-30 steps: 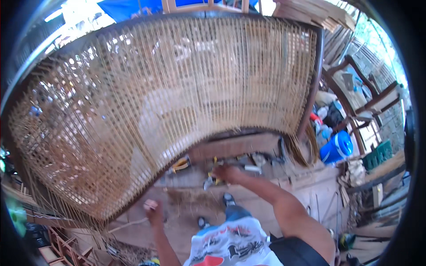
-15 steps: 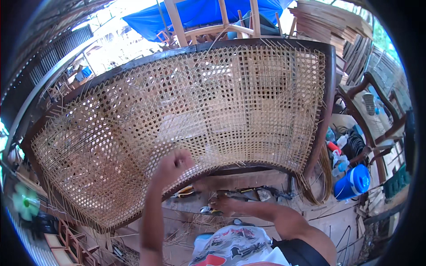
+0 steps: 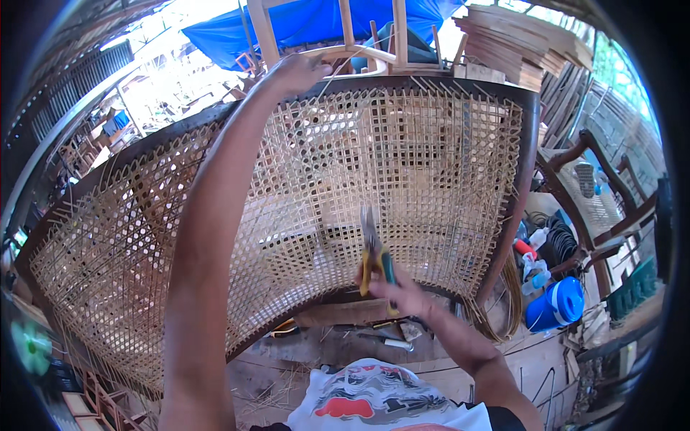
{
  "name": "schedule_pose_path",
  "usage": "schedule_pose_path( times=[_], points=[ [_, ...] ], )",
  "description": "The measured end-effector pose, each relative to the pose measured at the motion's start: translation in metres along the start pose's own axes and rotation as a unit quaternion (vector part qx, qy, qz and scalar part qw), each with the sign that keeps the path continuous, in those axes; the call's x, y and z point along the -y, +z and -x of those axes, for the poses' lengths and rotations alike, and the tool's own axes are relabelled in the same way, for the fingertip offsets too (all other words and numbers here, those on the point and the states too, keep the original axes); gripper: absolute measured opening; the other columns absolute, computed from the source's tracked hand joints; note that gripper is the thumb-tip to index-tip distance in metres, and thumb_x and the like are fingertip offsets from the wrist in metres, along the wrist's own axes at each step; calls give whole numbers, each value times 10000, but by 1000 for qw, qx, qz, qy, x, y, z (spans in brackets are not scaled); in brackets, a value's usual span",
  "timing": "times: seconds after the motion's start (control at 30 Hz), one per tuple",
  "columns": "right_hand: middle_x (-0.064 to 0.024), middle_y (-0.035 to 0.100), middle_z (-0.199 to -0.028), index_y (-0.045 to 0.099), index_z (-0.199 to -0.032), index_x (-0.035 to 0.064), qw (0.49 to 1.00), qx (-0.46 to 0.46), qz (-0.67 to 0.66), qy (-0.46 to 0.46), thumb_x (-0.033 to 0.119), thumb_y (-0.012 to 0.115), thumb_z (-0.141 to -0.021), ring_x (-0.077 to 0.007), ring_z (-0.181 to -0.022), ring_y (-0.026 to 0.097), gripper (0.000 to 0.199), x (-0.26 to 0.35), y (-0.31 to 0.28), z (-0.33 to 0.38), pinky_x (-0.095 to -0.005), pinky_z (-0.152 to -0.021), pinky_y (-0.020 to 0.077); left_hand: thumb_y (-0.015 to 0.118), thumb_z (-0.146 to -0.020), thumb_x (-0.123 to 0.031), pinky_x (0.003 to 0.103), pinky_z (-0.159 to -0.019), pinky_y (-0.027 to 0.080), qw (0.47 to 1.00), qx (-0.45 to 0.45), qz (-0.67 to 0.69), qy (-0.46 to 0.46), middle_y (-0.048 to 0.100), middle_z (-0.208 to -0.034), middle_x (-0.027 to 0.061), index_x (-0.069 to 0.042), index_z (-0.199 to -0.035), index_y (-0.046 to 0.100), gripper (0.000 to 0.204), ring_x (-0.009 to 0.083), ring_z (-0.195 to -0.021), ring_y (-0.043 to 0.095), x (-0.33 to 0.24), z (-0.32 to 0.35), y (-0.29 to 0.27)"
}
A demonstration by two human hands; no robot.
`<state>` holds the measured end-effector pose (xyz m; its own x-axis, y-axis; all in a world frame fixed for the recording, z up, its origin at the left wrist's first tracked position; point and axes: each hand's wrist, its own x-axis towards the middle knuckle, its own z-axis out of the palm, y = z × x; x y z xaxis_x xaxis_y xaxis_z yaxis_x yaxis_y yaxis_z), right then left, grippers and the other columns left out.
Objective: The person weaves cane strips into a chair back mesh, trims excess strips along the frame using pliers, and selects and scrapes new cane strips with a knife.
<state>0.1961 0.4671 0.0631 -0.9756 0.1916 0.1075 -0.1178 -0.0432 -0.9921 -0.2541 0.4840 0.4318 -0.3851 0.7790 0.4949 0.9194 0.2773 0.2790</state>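
Observation:
A large curved panel of woven cane (image 3: 338,172) in a dark wooden frame (image 3: 528,144) stretches across the view before me. My left hand (image 3: 296,75) reaches over the weave to the frame's far edge. Its fingers look stretched out and apart, close to a loose cane strand (image 3: 350,63) that sticks up from that edge. Closed round the handles of a pair of shears (image 3: 371,251) is my right hand (image 3: 404,291), above the near part of the panel. The shears have yellow and green handles, and their metal blades point away from me.
Loose cane strands (image 3: 512,305) hang at the near right corner, beside a blue water jug (image 3: 555,305). Tools (image 3: 377,334) lie below the panel's near edge. A pale wooden chair frame (image 3: 345,54) stands behind, a dark chair (image 3: 604,187) at right, and a green fan (image 3: 31,346) at left.
My left hand has moved from above the near edge out to the far edge. From below the panel, my right hand has come up with the shears in it.

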Motion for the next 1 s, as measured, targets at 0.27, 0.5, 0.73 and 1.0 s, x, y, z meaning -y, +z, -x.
schedule_pose_path(
  times=[0.27, 0.5, 0.73, 1.0],
  points=[
    [-85, 749, -1198, 585, -1621, 47, 981, -140, -2, -132, 337, 744, -1236, -222, -1072, 787, 508, 142, -19, -185, -441, -999, 654, 1018, -1054, -340, 426, -838, 626, 988, 96, 99, 69, 893, -1033, 62, -13, -1425, 923, 503, 171, -901, 781, 11, -65, 27],
    [-100, 781, -1242, 639, -1637, 27, 980, -153, -26, -122, 363, 765, -1215, -222, -1027, 798, 553, 155, -9, -265, -433, -936, 666, 1052, -1036, -299, 392, -1045, 606, 962, 81, 246, 90, 931, -1203, 73, -34, -1296, 972, 380, 184, -1145, 825, 35, -52, 26],
    [-109, 818, -1209, 627, -1592, 12, 963, -193, -54, -179, 365, 753, -1214, -225, -905, 815, 531, 153, 22, -304, -419, -819, 671, 1085, -993, -278, 428, -1167, 591, 945, 91, 311, 33, 941, -1257, 93, -59, -1270, 988, 366, 203, -1237, 835, 40, -46, 16],
    [-83, 749, -1077, 605, -1494, 54, 958, -228, 17, -172, 307, 754, -1228, -228, -869, 812, 396, 155, 38, -307, -434, -800, 679, 1089, -975, -273, 417, -1183, 596, 940, 105, 319, 53, 938, -1209, 82, -51, -1233, 988, 355, 210, -1207, 844, 54, -48, 18]
  ],
)
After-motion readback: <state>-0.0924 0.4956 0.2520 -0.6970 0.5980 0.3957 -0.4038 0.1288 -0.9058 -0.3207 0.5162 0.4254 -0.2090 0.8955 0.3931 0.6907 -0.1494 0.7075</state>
